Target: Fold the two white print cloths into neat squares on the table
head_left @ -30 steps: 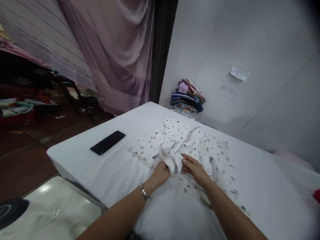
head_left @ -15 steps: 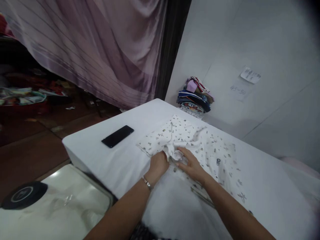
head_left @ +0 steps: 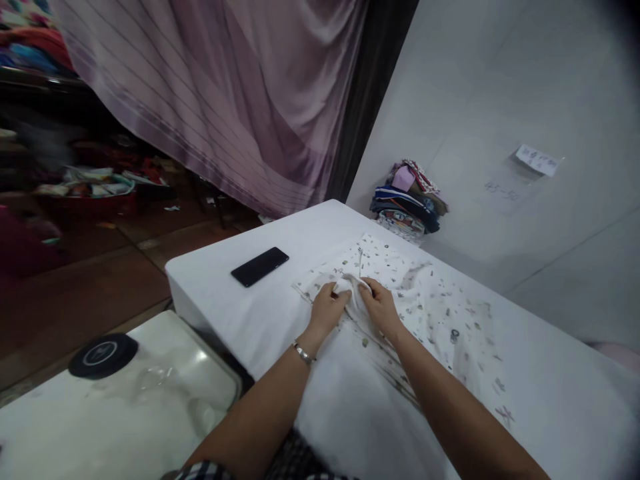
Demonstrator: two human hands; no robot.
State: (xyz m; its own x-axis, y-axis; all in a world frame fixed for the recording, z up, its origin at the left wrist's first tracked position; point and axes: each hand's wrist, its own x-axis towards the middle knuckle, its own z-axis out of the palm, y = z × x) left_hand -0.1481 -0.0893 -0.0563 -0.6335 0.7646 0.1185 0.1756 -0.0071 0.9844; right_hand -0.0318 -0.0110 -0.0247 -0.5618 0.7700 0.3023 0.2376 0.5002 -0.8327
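A white printed garment lies spread and wrinkled on the white-covered table, small dark motifs scattered over it. My left hand, with a metal bracelet at the wrist, pinches a gathered fold near the garment's left side. Close beside it, my right hand grips the same bunched cloth with thumb and fingers. The fold is raised a little between both hands. Which part of the garment this is, I cannot make out.
A black phone lies left of the garment. Folded clothes are stacked at the far edge by the wall. At lower left stands a pale surface with a round black object. A pink curtain hangs behind.
My right hand has closed from a looser, spread grasp onto the cloth, and both hands now hold the fold up between them. The view has swung slightly left.
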